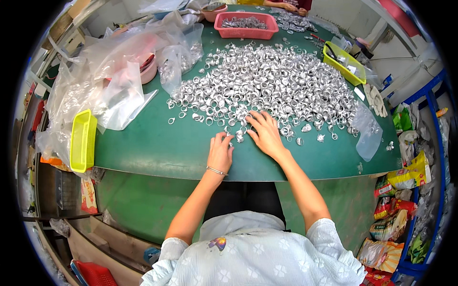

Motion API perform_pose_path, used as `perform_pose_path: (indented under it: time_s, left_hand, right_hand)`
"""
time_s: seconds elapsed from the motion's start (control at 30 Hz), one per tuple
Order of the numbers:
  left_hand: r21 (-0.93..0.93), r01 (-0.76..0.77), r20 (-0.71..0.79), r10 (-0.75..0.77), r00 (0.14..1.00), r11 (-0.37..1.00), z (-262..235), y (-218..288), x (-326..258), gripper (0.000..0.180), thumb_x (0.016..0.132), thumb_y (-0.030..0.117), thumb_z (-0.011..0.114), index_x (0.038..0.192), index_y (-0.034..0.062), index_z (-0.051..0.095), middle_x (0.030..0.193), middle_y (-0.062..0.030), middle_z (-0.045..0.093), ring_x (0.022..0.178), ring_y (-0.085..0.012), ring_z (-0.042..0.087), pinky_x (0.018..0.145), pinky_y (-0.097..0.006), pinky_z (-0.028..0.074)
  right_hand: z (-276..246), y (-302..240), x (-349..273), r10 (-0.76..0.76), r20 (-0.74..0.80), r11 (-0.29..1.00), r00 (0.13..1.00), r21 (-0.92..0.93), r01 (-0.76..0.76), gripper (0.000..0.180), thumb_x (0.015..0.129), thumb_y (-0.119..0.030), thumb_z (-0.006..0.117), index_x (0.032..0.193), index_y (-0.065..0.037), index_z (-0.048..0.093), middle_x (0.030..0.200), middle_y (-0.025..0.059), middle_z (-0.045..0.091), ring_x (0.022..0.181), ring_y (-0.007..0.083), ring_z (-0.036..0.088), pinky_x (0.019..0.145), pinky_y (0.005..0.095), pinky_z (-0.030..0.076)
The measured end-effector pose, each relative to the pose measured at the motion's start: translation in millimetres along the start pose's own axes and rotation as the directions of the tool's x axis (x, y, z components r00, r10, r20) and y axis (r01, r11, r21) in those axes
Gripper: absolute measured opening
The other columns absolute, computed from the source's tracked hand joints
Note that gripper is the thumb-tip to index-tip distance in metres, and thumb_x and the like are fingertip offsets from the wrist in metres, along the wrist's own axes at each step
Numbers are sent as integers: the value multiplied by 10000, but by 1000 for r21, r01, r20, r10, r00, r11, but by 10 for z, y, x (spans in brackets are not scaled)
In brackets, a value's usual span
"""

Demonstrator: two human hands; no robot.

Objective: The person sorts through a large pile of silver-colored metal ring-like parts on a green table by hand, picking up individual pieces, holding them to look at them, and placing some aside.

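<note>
A wide heap of small silver metal ring-shaped parts (281, 81) covers the middle of the green table (157, 148). My left hand (220, 151) is near the table's front edge, its fingers curled in around a small silver ring part (231, 143), which shows only partly. To its right, my right hand (266, 135) reaches to the front border of the heap with its fingers apart. Its fingertips touch the nearest parts, and what lies beneath them is hidden. A few loose pieces (240, 136) lie between the two hands.
Transparent plastic bags (109, 81) cover the table's left side beside a yellow basket (83, 141). A pink tray of parts (245, 32) stands at the far side, near another person's hands (291, 7). A yellow-green basket (343, 63) and gloves (375, 100) are at right.
</note>
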State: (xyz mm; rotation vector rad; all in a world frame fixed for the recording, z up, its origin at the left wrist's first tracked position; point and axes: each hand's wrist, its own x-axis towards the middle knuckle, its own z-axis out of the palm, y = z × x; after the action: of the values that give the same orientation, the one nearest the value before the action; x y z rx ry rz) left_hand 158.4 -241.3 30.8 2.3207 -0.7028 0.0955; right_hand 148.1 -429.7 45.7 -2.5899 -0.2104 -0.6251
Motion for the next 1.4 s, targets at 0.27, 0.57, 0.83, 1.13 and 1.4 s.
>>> perform_pose_path:
  time_s: [0.27,0.57,0.83,1.13,1.4]
  left_hand:
    - [-177,31,-71,-44,996,984,-91,129,-132,578,680,-76,646,1220,47,478,1170,-145,443,993,-321,463,855,-373,414]
    - [-333,116,-116,-163,980,936,-189,434,-152,497,746,33,676,1209,40,495,1095,-133,506,936,-257,514,807,-362,440]
    - [-591,630,720,24,694,-503,119,357,-443,331,928,148,468,1205,-32,488,991,-109,616,893,-144,574,724,-254,478]
    - [-730,559,668,-238,705,-392,-8,596,-344,437,856,25,508,1282,-12,418,1168,-125,546,882,-129,562,775,-272,461]
    - [-689,496,324,-387,863,529,-89,480,-393,381,789,-1,603,1163,42,537,823,-29,549,513,-81,399,459,-232,350]
  right_hand:
    - [-123,49,-238,96,-139,988,986,133,-77,133,708,-36,674,838,-21,648,879,86,611,912,264,558,837,378,394]
    - [-541,-35,-490,488,124,662,864,593,-459,71,785,-16,628,853,-5,648,856,74,632,716,140,564,614,243,429]
    - [-573,-153,-323,338,71,882,939,324,-342,215,701,-20,676,913,-22,636,974,84,591,848,231,522,744,325,430]
    - [-320,-168,-358,264,-121,942,957,247,-228,132,688,6,678,810,-16,634,802,77,577,757,248,544,675,346,423]
    - [-357,-133,-476,270,-1,963,963,29,-269,232,681,-1,688,908,-30,649,873,69,560,815,245,512,683,340,418]
